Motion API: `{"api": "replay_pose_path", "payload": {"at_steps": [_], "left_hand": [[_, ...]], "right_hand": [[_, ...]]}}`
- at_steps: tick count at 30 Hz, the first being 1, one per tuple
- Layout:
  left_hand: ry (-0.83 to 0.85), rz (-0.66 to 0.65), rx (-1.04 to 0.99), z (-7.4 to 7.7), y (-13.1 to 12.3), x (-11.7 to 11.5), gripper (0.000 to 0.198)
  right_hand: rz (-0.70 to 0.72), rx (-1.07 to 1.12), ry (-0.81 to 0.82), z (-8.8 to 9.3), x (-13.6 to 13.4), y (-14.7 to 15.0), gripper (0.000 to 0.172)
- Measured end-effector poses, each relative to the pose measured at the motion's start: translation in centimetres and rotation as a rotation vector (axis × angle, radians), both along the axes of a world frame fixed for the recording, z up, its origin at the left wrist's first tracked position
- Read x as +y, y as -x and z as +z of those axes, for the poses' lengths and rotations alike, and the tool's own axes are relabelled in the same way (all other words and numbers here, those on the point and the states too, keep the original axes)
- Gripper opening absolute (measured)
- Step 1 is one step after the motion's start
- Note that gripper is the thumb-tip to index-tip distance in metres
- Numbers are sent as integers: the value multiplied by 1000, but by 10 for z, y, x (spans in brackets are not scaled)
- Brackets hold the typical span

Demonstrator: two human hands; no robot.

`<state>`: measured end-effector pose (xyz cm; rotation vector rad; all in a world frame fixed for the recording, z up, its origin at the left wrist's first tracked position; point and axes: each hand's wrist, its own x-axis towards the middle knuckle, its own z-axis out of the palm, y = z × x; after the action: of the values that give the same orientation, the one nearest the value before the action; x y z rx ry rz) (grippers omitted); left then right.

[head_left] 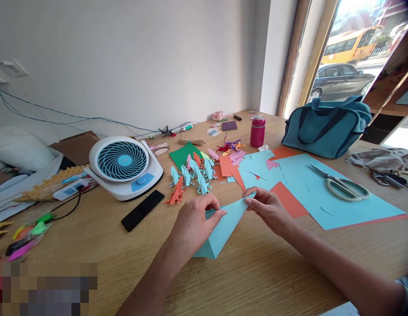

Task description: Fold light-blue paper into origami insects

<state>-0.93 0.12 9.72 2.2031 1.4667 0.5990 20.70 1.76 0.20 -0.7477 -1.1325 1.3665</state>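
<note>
To the right of the fan (125,160) and nearer the camera, a folded sheet (223,232) of blue paper is held up over the surface (148,263) between two hands. By the left hand (198,219), on the side closer to the fan, its upper left edge is pinched between thumb and bent fingers; the back of the hand is turned upward, and the forearm is slanted up from below. By the right hand (268,210), farther from the fan, the narrow upper tip is grasped between thumb and curled fingers, with the forearm stretched in from the right. Each grip is thus closed on the paper. Whether the lower edge is rested on the surface cannot be told.

Just in front of the fan, a phone (143,210) is laid flat. Right of the fan, small paper figures (202,181) in several colours are clustered beside a green card (182,153). Farther right of the fan, paper scraps (256,164) are spread, and scissors (347,191) are laid on a flat sheet (299,193); behind these, a flask (257,134) and a bag (325,131) are seen.
</note>
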Motion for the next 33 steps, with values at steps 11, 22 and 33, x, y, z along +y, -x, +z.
{"api": "replay_pose_path", "payload": {"at_steps": [11,22,33], "left_hand": [[-50,-87,32,-3,-9,-4,9],[-84,-30,3,-7,-7,-4,8],[-47,-19,12,-1,-8,-6,9]], "right_hand": [[7,-100,-103,6,-10,9,14],[45,-205,-109,4,-11,7,17],[13,-178,-136,1,-10,8,21]]}}
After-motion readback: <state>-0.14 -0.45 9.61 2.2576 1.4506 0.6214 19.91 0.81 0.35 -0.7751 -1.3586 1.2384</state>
